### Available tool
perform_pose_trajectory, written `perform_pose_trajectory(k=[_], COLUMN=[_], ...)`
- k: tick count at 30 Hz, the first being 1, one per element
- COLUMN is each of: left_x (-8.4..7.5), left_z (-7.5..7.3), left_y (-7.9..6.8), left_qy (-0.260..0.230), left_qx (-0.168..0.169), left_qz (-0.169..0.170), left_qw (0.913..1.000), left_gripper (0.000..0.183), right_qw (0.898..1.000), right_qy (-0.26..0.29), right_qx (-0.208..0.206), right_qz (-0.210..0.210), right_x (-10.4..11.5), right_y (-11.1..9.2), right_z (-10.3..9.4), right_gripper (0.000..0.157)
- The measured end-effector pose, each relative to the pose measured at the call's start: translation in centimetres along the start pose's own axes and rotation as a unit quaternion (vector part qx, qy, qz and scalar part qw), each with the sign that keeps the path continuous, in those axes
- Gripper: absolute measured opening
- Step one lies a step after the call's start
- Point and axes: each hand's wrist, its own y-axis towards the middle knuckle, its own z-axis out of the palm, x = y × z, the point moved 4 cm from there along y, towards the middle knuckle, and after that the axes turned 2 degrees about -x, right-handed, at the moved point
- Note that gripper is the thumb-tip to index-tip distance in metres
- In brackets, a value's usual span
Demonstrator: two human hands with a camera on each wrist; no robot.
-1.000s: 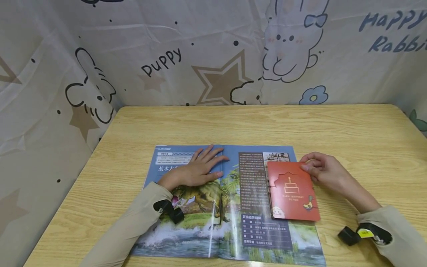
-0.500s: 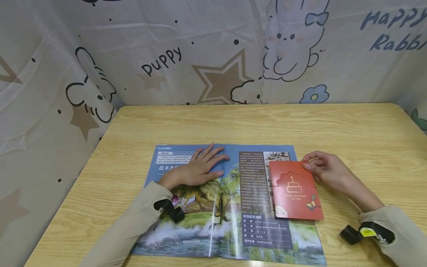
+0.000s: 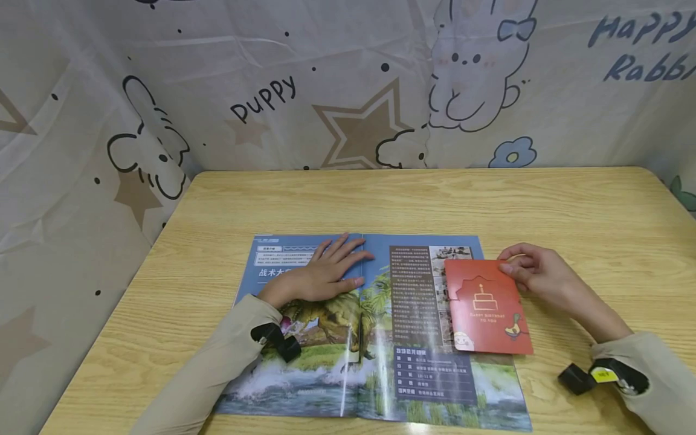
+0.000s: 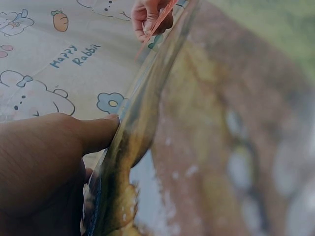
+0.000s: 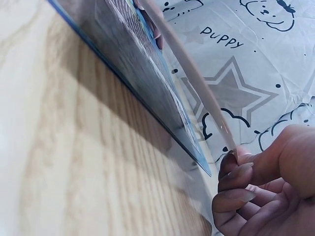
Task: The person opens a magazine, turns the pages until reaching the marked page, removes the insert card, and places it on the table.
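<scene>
An open magazine point(image 3: 375, 386) with a dinosaur picture lies flat on the table. My left hand point(image 3: 321, 272) rests on its left page with fingers spread, the fingertips reaching across the centre fold. Over the right page's outer edge is a red birthday card point(image 3: 484, 326) with a gold cake drawing. The thumb and fingers of my right hand point(image 3: 535, 275) pinch the card by its upper right corner. Seen edge-on in the right wrist view, the card point(image 5: 197, 78) stands clear above the page, with the right hand point(image 5: 266, 182) gripping its end.
The wood-grain table point(image 3: 408, 202) extends behind and to both sides of the magazine. A cloth printed with cartoon animals and stars point(image 3: 364, 133) hangs behind the table and along its left. Black camera straps point(image 3: 603, 374) sit on both sleeved wrists.
My right hand has drawn the red card slightly to the right and a little away from me, uncovering more of the photo strip on the right page. The left hand has stayed in place.
</scene>
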Motion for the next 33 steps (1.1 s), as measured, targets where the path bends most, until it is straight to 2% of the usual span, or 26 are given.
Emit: perform_pose_trajectory(k=[33], left_x=[0.01], left_z=[0.04], left_y=[-0.05], left_qy=[0.002], left_qx=[0.006], left_qz=[-0.004], left_qw=[1.0000], left_gripper=[0.052], right_qw=[1.000], right_qy=[-0.006], right_qx=[-0.010], right_qz=[0.004], right_x=[-0.86], right_y=[-0.29], right_z=[-0.63], right_gripper=[0.026])
